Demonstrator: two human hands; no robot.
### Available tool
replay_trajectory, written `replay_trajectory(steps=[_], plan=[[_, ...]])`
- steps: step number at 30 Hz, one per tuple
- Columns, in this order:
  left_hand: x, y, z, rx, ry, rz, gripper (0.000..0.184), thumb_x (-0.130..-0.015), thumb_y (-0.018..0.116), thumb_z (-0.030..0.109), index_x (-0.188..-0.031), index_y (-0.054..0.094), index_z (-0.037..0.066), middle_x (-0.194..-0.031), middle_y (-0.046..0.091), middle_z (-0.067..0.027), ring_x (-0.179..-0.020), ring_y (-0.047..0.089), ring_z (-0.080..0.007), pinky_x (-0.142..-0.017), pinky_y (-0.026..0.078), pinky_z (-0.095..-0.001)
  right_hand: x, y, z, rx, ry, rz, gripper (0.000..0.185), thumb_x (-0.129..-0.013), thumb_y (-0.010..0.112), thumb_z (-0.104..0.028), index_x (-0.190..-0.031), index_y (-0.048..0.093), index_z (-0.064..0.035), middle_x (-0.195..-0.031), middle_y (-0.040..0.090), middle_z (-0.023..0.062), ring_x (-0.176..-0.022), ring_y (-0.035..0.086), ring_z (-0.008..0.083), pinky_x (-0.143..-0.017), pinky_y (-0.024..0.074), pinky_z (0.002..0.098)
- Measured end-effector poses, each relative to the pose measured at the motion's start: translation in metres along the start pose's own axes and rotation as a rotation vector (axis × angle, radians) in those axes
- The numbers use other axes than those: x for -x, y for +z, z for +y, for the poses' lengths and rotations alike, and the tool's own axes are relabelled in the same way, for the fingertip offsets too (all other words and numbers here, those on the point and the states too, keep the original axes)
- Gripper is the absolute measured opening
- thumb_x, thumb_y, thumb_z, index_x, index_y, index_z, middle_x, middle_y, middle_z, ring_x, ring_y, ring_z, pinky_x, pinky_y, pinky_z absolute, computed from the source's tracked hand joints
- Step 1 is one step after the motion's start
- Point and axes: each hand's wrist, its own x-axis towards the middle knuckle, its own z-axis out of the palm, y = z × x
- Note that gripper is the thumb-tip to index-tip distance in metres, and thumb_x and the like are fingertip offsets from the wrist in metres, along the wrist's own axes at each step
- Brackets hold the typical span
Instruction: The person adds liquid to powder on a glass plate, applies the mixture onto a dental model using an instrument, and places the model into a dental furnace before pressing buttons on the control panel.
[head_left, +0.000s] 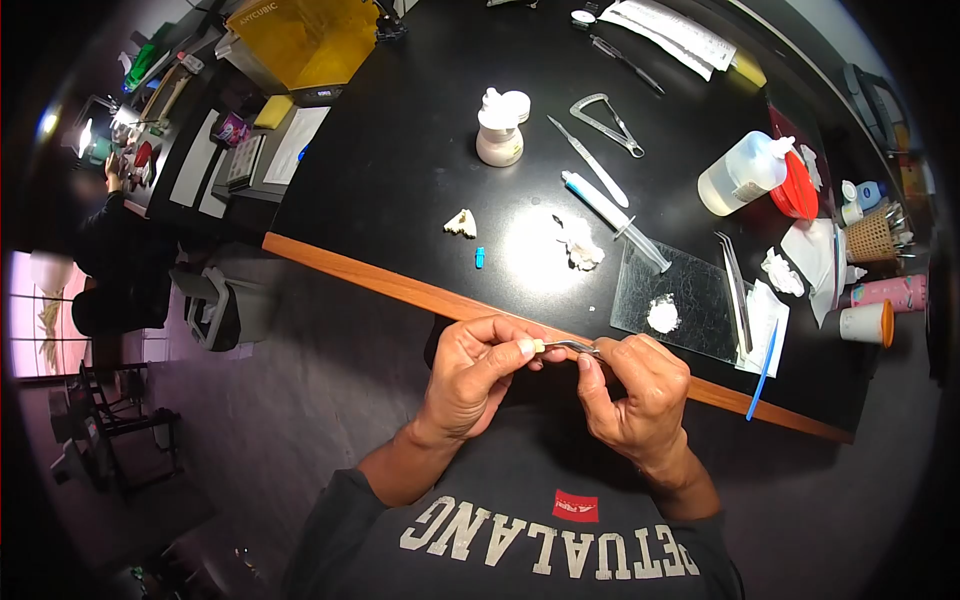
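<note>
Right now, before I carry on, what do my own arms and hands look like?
The left hand and right hand are bare, with no gloves or wristwatch visible. Dark sleeves leave both forearms uncovered near the wrists. They belong to a dark shirt with large pale block lettering and a red patch.

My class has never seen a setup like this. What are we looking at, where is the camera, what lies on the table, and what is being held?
There is no machine here: these are a person's bare hands, in one picture from a camera worn on the head. The left hand pinches a small pale piece; the right hand holds a slim metal tool at or near it. On the black table lie a syringe, a caliper-like tool, tweezers, a small blue piece, and a dark slab bearing a white mound.
</note>
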Motion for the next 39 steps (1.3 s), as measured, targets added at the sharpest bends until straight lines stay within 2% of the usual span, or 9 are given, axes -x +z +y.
replay_trajectory(steps=[8, 20, 30, 33, 34, 36, 37, 38, 39], plan=[[0.001, 0.0, -0.002, -0.075, 0.06, -0.007, 0.012, -0.101, 0.067, 0.006, -0.099, 0.072, -0.005, -0.104, 0.075, -0.0183, -0.096, 0.078, -0.0249, -0.088, 0.06, -0.0342, 0.003, -0.004, 0.0, 0.032, -0.018, 0.015, 0.011, -0.083, 0.082, -0.003, -0.091, 0.074, -0.0009, -0.066, 0.059, 0.0073, -0.054, 0.054, 0.0242, -0.051, 0.0425, 0.0384], [-0.013, 0.005, 0.006, -0.129, 0.053, -0.075, 0.009, -0.102, 0.068, -0.003, -0.1, 0.074, -0.009, -0.107, 0.076, -0.02, -0.088, 0.075, -0.0179, -0.069, 0.059, -0.0252, 0.013, -0.005, 0.002, -0.026, 0.05, 0.083, 0.013, -0.089, 0.083, -0.004, -0.092, 0.073, 0.0026, -0.067, 0.06, 0.01, -0.056, 0.058, 0.027, -0.054, 0.0465, 0.039], [-0.039, 0.023, 0.003, -0.071, -0.064, -0.126, 0.042, -0.108, 0.052, 0.009, -0.135, 0.062, -0.02, -0.135, 0.07, -0.0309, -0.106, 0.079, -0.0301, -0.081, 0.064, -0.0327, 0.022, -0.01, 0.003, -0.296, 0.473, 0.171, 0.011, -0.102, 0.073, -0.003, -0.098, 0.074, 0.0073, -0.073, 0.067, 0.0132, -0.058, 0.06, 0.0179, -0.054, 0.044, 0.0334], [-0.04, 0.026, -0.001, -0.096, -0.066, -0.119, 0.042, -0.108, 0.052, 0.01, -0.136, 0.062, -0.019, -0.136, 0.069, -0.0305, -0.109, 0.078, -0.0307, -0.084, 0.064, -0.0341, 0.021, -0.013, 0.003, -0.308, 0.477, 0.14, 0.012, -0.103, 0.071, -0.004, -0.101, 0.075, 0.007, -0.076, 0.07, 0.0138, -0.061, 0.064, 0.0189, -0.057, 0.0483, 0.0339], [-0.037, 0.029, 0.001, -0.163, -0.067, -0.124, 0.04, -0.109, 0.052, 0.009, -0.138, 0.063, -0.016, -0.139, 0.068, -0.0298, -0.119, 0.075, -0.0301, -0.092, 0.063, -0.0347, 0.02, -0.013, 0.002, -0.332, 0.472, 0.138, 0.012, -0.104, 0.07, -0.004, -0.102, 0.075, 0.0068, -0.078, 0.071, 0.0144, -0.063, 0.066, 0.0191, -0.058, 0.0498, 0.0342], [-0.033, 0.039, -0.005, -0.39, 0.102, -0.177, 0.038, -0.11, 0.054, 0.009, -0.138, 0.064, -0.013, -0.141, 0.067, -0.0288, -0.125, 0.072, -0.0295, -0.098, 0.061, -0.0357, 0.018, -0.009, -0.003, -0.373, 0.469, 0.14, 0.013, -0.105, 0.069, -0.005, -0.105, 0.075, 0.0065, -0.082, 0.072, 0.0156, -0.066, 0.069, 0.0197, -0.061, 0.053, 0.0348], [-0.031, 0.044, -0.009, -0.499, 0.186, -0.21, 0.037, -0.11, 0.055, 0.01, -0.138, 0.065, -0.012, -0.142, 0.067, -0.0283, -0.128, 0.07, -0.0292, -0.1, 0.06, -0.0362, 0.018, -0.007, -0.006, -0.374, 0.427, 0.136, 0.012, -0.105, 0.068, -0.004, -0.108, 0.074, 0.0062, -0.086, 0.072, 0.0173, -0.069, 0.07, 0.0246, -0.063, 0.054, 0.0364], [-0.029, 0.049, -0.01, -0.513, 0.125, -0.208, 0.036, -0.111, 0.058, 0.013, -0.135, 0.067, -0.012, -0.144, 0.067, -0.0266, -0.134, 0.066, -0.0292, -0.108, 0.057, -0.0396, 0.019, -0.003, -0.008, -0.371, 0.384, 0.133, 0.012, -0.104, 0.066, -0.003, -0.11, 0.073, 0.0059, -0.089, 0.072, 0.0189, -0.072, 0.072, 0.0296, -0.065, 0.055, 0.038], [-0.031, 0.049, -0.01, -0.702, 0.2, -0.246, 0.036, -0.113, 0.058, 0.016, -0.132, 0.068, -0.012, -0.145, 0.067, -0.0259, -0.13, 0.069, -0.0301, -0.11, 0.055, -0.0423, 0.018, 0.001, -0.01, -0.366, 0.341, 0.129, 0.013, -0.104, 0.065, -0.002, -0.112, 0.072, 0.0055, -0.092, 0.072, 0.0206, -0.075, 0.073, 0.0345, -0.068, 0.056, 0.0397]])
